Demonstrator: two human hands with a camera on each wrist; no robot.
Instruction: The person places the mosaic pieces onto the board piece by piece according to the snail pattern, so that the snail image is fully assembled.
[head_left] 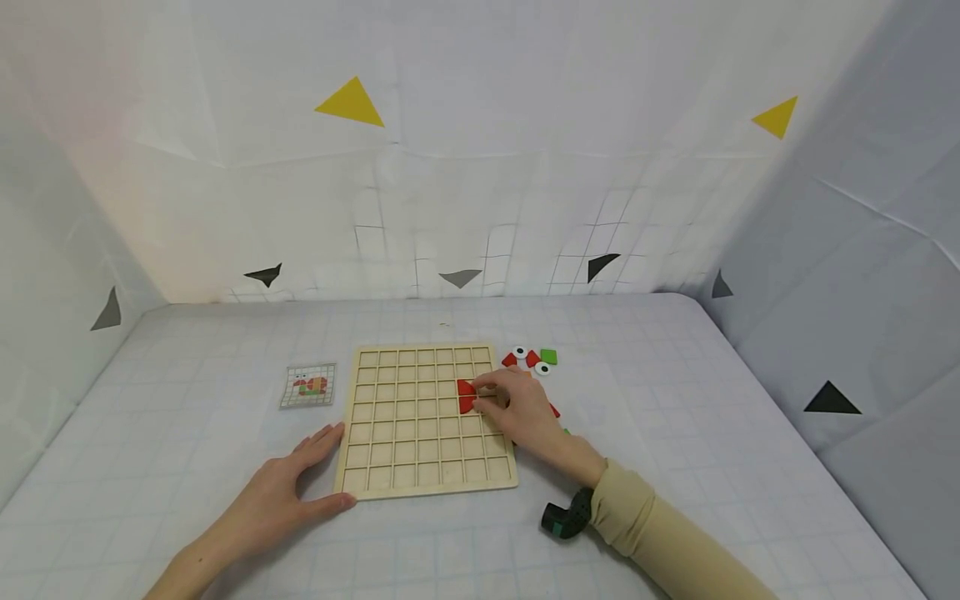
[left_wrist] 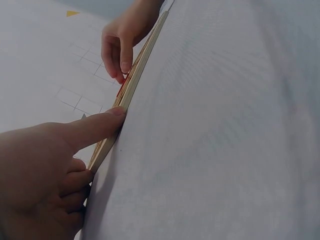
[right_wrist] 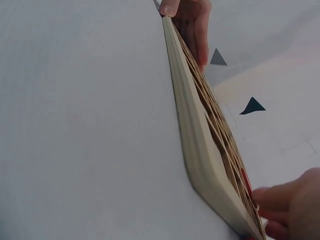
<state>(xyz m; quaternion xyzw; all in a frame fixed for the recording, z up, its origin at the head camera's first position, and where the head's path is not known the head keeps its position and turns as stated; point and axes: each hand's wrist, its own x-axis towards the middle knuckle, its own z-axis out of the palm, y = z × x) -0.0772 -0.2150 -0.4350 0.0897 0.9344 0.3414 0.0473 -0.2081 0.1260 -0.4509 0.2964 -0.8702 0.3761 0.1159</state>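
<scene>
A pale wooden grid board [head_left: 405,429] lies on the table, its cells divided by raised strips. Two red quarter-round tiles, an upper red tile [head_left: 464,387] and a lower red tile [head_left: 465,405], sit together in cells right of the board's middle. My right hand [head_left: 521,412] reaches over the board's right edge, thumb and forefinger curled at the red tiles; the right wrist view shows a fingertip against a red tile [right_wrist: 246,181]. My left hand [head_left: 281,496] rests at the near left corner, straight fingers along the left edge, thumb [left_wrist: 97,127] against the near edge.
Left of the board lies a pattern card [head_left: 309,386] with a coloured figure. Loose pieces lie to the right: a green square [head_left: 549,357], white eye discs [head_left: 543,368] and red pieces, some hidden behind my right hand. A black device [head_left: 567,512] is at the right wrist. White sheets enclose the table.
</scene>
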